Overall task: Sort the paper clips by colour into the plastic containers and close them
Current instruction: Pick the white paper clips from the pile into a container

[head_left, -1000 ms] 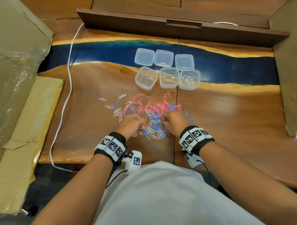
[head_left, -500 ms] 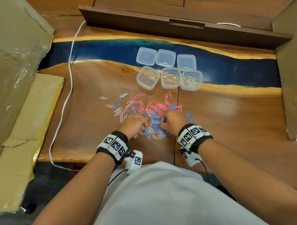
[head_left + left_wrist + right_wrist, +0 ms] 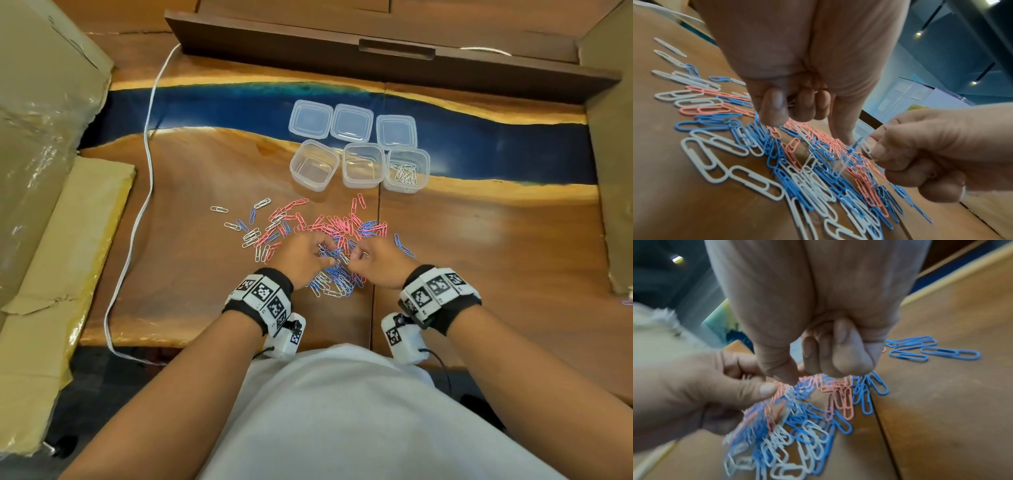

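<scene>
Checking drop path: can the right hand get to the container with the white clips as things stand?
Probably yes. The container with white clips stands open, rightmost in the near row, its lid off. Bare table lies between it and the right hand, which pinches clips at the pile.

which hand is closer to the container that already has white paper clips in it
Right. The right hand lies below that container, slightly to its left. The left hand works the same pile of clips further left, so it is further off.
</scene>
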Motion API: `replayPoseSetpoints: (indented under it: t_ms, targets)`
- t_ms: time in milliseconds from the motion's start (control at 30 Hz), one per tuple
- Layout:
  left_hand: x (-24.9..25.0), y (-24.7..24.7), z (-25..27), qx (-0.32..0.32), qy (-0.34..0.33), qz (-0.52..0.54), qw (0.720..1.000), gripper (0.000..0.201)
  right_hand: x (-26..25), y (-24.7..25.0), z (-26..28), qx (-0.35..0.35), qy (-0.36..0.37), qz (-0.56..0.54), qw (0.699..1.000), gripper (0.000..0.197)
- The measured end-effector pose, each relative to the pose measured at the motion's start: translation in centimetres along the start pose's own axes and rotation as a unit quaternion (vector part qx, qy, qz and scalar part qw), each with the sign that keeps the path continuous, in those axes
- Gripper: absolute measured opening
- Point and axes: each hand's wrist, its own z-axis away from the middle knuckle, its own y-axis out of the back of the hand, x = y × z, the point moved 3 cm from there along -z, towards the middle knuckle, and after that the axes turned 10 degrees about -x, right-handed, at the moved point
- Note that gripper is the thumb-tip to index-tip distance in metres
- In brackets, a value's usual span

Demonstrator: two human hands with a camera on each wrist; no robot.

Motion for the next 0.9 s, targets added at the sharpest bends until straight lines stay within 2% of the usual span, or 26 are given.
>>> replayPoseSetpoints:
  t_ms: [100,200,267,367,433,533,567,633,733,800,900]
  targets:
    - [1.0,-0.2,0.3,-0.030,-0.019,-0.006,0.999,0.022,0.2,0.3,0.3,-0.022,0.002,-0.043,0.999,0.019]
    - [0.8,-0.4,0.2,-0.045,-0.036,0.006,0.998,0.003,0.3,0.2,0.4,-0.035,-0.015,-0.106,0.994,0.015]
    - [0.4,-0.4,0.0,-0.037,-0.030,0.027,0.999,0.011,0.2,0.2,0.5,-0.052,-0.030,-0.151,0.987,0.012]
    - [0.2,-0.2,0.0,-0.016,-0.027,0.029,0.999,0.011,0.4,-0.1,0.7,-0.092,-0.065,-0.218,0.969,0.022]
    - [0.1,0.3,-0.4,0.025,-0.028,0.003,0.999,0.008,0.8,-0.2,0.8,-0.112,-0.088,-0.256,0.956,0.029]
    - [-0.2,1.3,-0.5,0.104,0.001,-0.080,0.991,0.005,0.9,-0.3,1.1,-0.095,-0.087,-0.321,0.938,0.026]
    - [-0.2,1.4,-0.4,0.108,-0.001,-0.100,0.989,0.007,0.9,-0.2,1.3,-0.089,-0.077,-0.347,0.931,0.023]
    - [0.0,0.9,-0.3,0.079,-0.019,-0.150,0.985,0.005,0.9,-0.3,1.6,-0.080,-0.056,-0.390,0.916,0.023]
    - [0.0,0.0,-0.5,0.028,-0.049,-0.265,0.963,0.018,1.1,-0.7,2.0,-0.045,-0.034,-0.425,0.903,0.030]
    - [-0.2,-0.3,-0.9,0.007,-0.063,-0.313,0.948,0.024,1.4,-1.1,2.1,-0.014,-0.028,-0.428,0.903,0.036]
    - [0.0,-0.5,-1.3,-0.018,-0.080,-0.367,0.927,0.023,1.9,-1.5,1.9,0.021,-0.027,-0.419,0.907,0.040]
